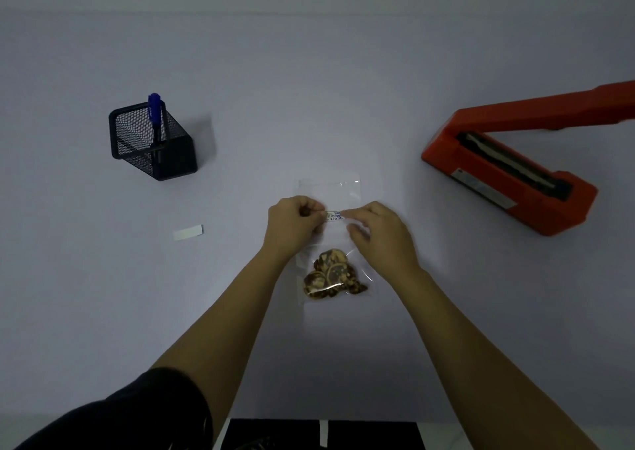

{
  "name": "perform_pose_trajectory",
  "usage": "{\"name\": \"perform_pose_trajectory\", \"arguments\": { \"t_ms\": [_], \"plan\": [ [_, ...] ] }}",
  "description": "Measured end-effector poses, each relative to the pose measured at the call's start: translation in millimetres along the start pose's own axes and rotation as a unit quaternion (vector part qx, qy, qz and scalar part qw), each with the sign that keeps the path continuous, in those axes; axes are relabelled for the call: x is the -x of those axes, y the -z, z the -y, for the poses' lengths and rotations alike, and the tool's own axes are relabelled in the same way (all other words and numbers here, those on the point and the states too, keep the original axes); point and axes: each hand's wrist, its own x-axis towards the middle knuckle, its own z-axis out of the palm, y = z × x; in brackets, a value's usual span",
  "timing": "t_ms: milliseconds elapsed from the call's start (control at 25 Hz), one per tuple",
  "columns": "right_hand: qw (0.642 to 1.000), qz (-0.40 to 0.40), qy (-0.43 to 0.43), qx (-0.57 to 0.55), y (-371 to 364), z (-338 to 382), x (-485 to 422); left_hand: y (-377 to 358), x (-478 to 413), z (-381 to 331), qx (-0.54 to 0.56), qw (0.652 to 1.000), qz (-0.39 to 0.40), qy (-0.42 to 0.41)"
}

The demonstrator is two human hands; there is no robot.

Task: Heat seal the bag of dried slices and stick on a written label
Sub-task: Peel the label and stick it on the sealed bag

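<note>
A clear plastic bag point(328, 188) lies flat in the middle of the white table, with brown dried slices point(331, 273) gathered at its near end. Across the bag's middle sits a small white label point(334, 215) with blue writing. My left hand point(293, 224) pinches the label's left end with curled fingers. My right hand point(376, 233) holds the label's right end between fingertip and thumb, over the bag. Both forearms reach in from the near edge.
An orange heat sealer point(508, 174) stands at the right with its arm raised. A black mesh pen holder point(153, 140) with a blue marker point(155, 111) stands at the left. A white paper strip point(188, 233) lies left of the bag.
</note>
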Motion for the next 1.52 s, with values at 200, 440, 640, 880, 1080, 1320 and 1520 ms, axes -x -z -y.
{"name": "perform_pose_trajectory", "arguments": {
  "t_ms": [200, 440, 640, 880, 1080, 1320, 1520],
  "plan": [
    [0.997, -0.003, 0.044, 0.057, 0, 2, -1, -6, 0, 0, -0.062, 0.997, -0.029, -0.027],
    [0.993, -0.021, 0.055, 0.103, -2, 6, -1, -15, 3, 5, -0.107, 0.989, -0.067, -0.082],
    [0.987, -0.036, 0.089, 0.131, -4, 3, -4, -20, 4, 10, -0.131, 0.977, -0.112, -0.125],
    [0.971, -0.039, 0.14, 0.19, -4, -4, -3, -24, 11, 32, -0.212, 0.929, -0.146, -0.268],
    [0.965, -0.034, 0.14, 0.219, -5, -5, 0, -17, 6, 46, -0.222, 0.92, -0.133, -0.295],
    [0.966, -0.031, 0.15, 0.21, -8, -11, 2, -15, 15, 48, -0.207, 0.924, -0.108, -0.304],
    [0.964, -0.032, 0.145, 0.219, -14, -17, 3, -13, 13, 50, -0.252, 0.904, -0.089, -0.335]
  ]
}}
